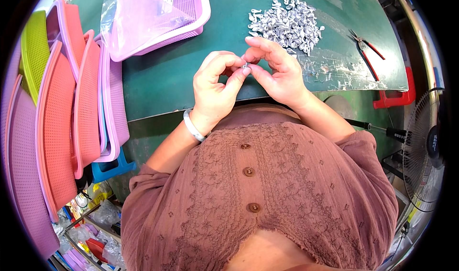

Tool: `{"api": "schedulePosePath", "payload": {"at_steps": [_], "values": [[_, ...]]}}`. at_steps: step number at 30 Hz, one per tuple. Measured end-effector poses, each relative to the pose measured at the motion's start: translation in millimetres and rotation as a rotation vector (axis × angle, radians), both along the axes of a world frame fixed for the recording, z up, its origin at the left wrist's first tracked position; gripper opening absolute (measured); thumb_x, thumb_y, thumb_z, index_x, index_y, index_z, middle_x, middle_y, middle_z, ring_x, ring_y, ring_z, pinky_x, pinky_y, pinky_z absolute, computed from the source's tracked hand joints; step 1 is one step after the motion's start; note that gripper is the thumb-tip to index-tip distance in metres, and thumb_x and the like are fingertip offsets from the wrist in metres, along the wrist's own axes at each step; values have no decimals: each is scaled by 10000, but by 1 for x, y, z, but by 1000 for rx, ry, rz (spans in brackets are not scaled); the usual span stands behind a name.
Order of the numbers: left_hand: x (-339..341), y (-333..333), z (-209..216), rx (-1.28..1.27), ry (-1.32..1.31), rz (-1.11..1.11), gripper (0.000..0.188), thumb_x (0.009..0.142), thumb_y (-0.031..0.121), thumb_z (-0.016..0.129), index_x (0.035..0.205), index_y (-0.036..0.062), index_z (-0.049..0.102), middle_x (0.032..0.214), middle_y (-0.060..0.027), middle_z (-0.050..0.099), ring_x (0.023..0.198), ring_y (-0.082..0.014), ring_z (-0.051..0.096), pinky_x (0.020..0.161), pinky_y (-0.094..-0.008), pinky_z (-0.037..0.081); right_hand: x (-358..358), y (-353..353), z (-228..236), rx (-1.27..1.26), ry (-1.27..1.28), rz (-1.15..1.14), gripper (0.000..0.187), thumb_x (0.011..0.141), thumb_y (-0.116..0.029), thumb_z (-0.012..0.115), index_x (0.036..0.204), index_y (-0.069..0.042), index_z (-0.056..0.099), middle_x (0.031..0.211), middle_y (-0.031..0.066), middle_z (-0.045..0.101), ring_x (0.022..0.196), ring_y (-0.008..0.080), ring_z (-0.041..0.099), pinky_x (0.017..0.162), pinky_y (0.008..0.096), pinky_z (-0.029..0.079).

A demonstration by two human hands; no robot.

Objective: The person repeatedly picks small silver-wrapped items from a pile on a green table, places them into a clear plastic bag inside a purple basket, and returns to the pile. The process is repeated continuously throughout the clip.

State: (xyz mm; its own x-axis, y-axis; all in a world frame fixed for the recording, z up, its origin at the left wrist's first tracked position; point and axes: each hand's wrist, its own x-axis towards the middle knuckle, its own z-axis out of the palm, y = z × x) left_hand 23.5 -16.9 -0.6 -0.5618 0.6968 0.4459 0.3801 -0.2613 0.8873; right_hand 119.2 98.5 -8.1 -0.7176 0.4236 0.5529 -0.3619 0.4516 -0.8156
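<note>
My left hand (216, 82) and my right hand (279, 72) meet over the near edge of the green table. Thumbs and fingertips of both are closed in a pinch on one small silvery metal piece (245, 66). Fingers cover most of it, so its exact kind does not show. Beyond my right hand lies a heap of small silver-grey metal pieces (287, 25), looped and curved like little clasps. A clear plastic bag (136, 20) lies over the pink plastic basket (203, 13) beyond my left hand.
Red-handled pliers (366, 51) lie on the green table (162, 87) at the right. Perforated baskets in coral (57, 127), purple (114, 99) and green (34, 53) are stacked along the left. A fan (420, 142) and a red stool (397, 96) stand by the table's right side.
</note>
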Motion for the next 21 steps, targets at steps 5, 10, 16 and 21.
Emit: {"api": "schedulePosePath", "payload": {"at_steps": [5,10,16,21], "values": [[0,-1,-1,-26,-256,-46,84,765,6,616,825,19,559,771,-38,558,674,-96,541,600,-206,451,0,0,1,-10,-9,33,470,712,75,594,1153,-51,491,833,62,585,740,135,579,705,254,480],[-14,-3,-2,-37,-1148,-322,113,875,128,502,863,21,536,771,-41,572,684,-125,548,622,-234,466,-1,-2,4,-105,-7,83,454,741,68,578,1168,-40,469,875,68,574,764,131,572,718,252,474],[-17,-3,-10,-5,-1577,-440,167,889,174,479,848,31,554,761,-63,593,658,-151,552,611,-265,475,-1,-3,3,-135,-16,103,441,756,68,559,1173,-40,465,900,70,574,778,127,569,719,251,470],[-18,-1,-11,-1,-1653,-481,180,893,179,470,834,28,548,763,-70,593,654,-156,539,602,-264,469,-1,-3,3,-118,-16,98,445,753,71,558,1174,-39,465,900,72,580,781,127,570,719,253,470]]}}
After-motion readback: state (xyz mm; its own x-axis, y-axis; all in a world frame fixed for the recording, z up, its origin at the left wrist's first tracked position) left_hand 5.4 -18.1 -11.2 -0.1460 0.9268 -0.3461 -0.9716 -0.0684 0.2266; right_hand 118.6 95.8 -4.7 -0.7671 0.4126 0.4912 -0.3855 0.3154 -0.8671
